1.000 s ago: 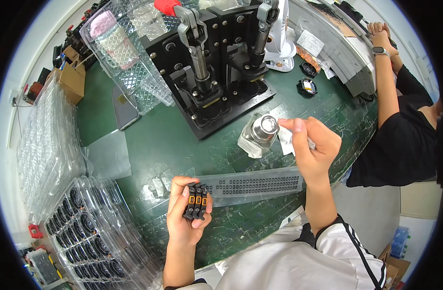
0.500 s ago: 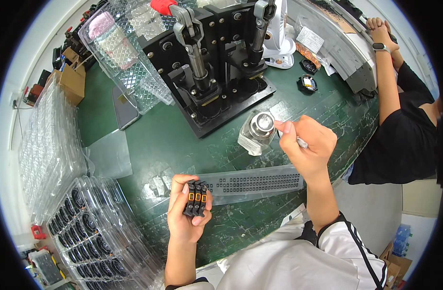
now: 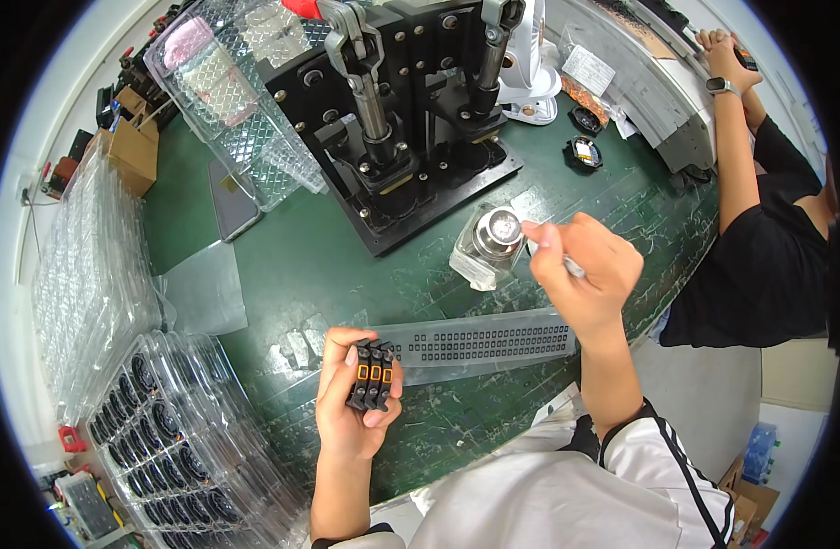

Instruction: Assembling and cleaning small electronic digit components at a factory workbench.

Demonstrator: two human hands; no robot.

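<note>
My left hand is closed round three black plastic parts lined up side by side, each with a small orange rectangular outline. Just to the right of a clear glass bottle with a metal top, my right hand is closed. A pale, thin thing pokes out of its fingers; most of it is hidden, so its kind is unclear. The fingertips are at the rim of the metal top. Between the hands lies a translucent strip bearing rows of small black rectangular pieces.
A black press fixture with metal toggle clamps stands beyond the bottle. Clear trays of round black parts are stacked at left. A phone and a black watch-like case lie on the green table. Another person's arm is at right.
My right hand has shifted slightly right beside the bottle top, whose shine looks more speckled now. The left hand keeps its grip on the black parts; the whole view has moved slightly.
</note>
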